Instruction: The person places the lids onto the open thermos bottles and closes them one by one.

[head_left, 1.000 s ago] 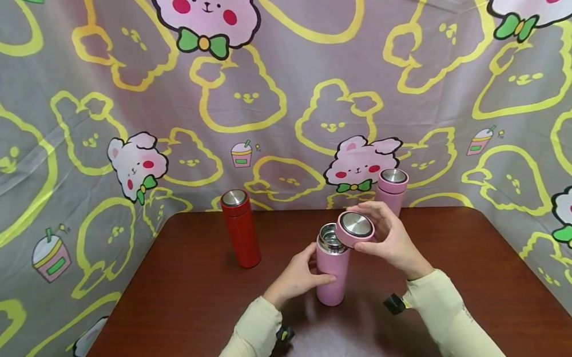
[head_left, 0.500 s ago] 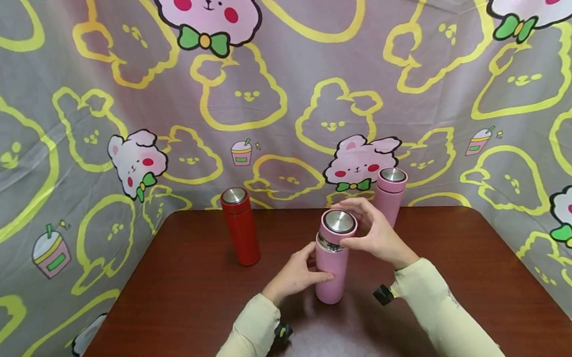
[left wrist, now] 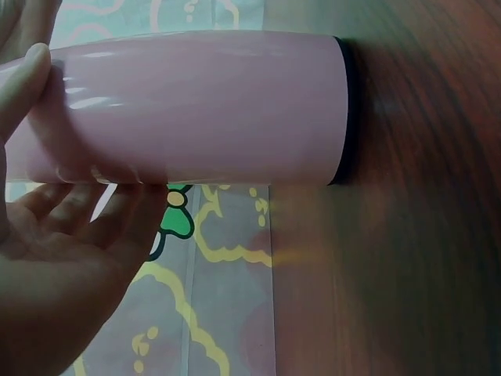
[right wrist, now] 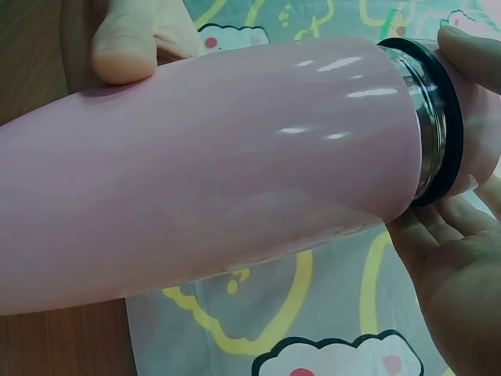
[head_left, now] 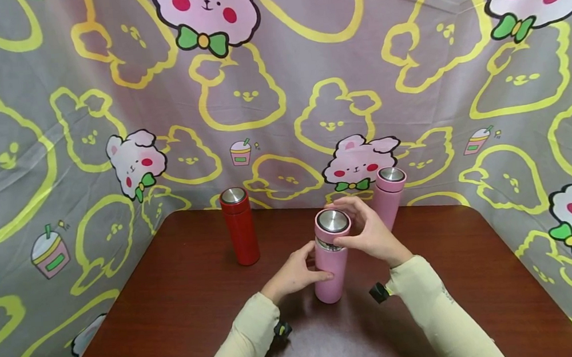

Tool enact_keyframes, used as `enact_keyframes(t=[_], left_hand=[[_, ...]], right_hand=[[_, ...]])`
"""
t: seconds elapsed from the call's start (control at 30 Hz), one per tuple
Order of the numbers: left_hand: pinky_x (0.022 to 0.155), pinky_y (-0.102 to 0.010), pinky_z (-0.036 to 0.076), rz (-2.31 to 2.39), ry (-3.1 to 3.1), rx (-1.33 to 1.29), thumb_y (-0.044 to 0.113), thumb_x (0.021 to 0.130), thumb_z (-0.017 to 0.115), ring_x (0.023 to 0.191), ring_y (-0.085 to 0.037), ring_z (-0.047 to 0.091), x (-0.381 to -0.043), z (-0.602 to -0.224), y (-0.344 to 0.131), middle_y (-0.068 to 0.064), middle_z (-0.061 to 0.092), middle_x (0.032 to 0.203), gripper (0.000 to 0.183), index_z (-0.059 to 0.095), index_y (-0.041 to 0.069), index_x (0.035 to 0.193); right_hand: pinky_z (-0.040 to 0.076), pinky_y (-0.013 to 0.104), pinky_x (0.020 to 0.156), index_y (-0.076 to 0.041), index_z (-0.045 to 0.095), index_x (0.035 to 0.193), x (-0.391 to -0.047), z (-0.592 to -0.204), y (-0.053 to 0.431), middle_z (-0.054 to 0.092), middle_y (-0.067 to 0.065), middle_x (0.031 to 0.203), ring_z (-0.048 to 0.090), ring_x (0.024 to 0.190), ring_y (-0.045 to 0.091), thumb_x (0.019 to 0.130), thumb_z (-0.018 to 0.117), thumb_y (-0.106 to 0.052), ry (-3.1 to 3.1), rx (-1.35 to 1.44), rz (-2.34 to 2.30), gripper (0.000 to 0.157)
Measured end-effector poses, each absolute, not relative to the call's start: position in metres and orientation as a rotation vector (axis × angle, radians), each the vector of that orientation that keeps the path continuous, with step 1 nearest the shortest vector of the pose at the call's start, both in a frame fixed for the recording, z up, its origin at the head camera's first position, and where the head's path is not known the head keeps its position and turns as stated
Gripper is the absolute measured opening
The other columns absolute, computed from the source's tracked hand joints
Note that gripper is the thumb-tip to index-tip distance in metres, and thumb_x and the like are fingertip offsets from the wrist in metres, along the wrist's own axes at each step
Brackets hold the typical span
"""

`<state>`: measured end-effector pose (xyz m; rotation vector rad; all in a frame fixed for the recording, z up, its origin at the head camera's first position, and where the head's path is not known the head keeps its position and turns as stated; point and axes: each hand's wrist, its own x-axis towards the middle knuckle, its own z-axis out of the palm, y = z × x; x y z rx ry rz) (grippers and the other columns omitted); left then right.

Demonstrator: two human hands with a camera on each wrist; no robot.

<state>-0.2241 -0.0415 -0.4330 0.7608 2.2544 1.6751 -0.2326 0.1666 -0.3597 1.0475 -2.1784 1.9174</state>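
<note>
A pink thermos bottle [head_left: 330,275] stands upright on the table, and my left hand [head_left: 295,274] grips its body from the left side. In the left wrist view the thumb and fingers lie on either side of the pink bottle [left wrist: 211,110]. My right hand [head_left: 368,231] holds the pink lid [head_left: 333,223], which has a silver top, over the bottle's mouth. A band of the steel neck [right wrist: 427,117] still shows between body and lid in the right wrist view, with the lid's black rim [right wrist: 450,117] around its upper part.
A red thermos [head_left: 240,229] with its lid on stands farther back on the left. Behind my right hand is a second pink thermos [head_left: 390,197], also lidded. The brown table [head_left: 174,304] meets a patterned cloth [head_left: 267,88] at its back and sides.
My right hand has brought the lid left and down, from beside the open mouth onto the bottle's neck. The left hand keeps its grip, and the bottle has stayed in place.
</note>
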Motion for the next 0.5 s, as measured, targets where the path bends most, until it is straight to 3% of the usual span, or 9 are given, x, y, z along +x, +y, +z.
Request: enact_keyframes(t=[0.5], left_hand=[[0.088, -0.029, 0.048, 1.698, 2.247, 0.787, 0.017, 0.077, 0.080, 0.108, -0.016, 0.057, -0.232, -0.449, -0.041, 0.001, 0.059, 0.120, 0.063, 0.048, 0.014, 0.132]], right_hand=[[0.046, 0.031, 0.092, 0.001, 0.040, 0.131, -0.231, -0.370, 0.169, 0.049, 0.025, 0.131, 0.053, 0.116, 0.021, 0.075, 0.073, 0.009, -2.175, 1.098, 1.921, 0.066]])
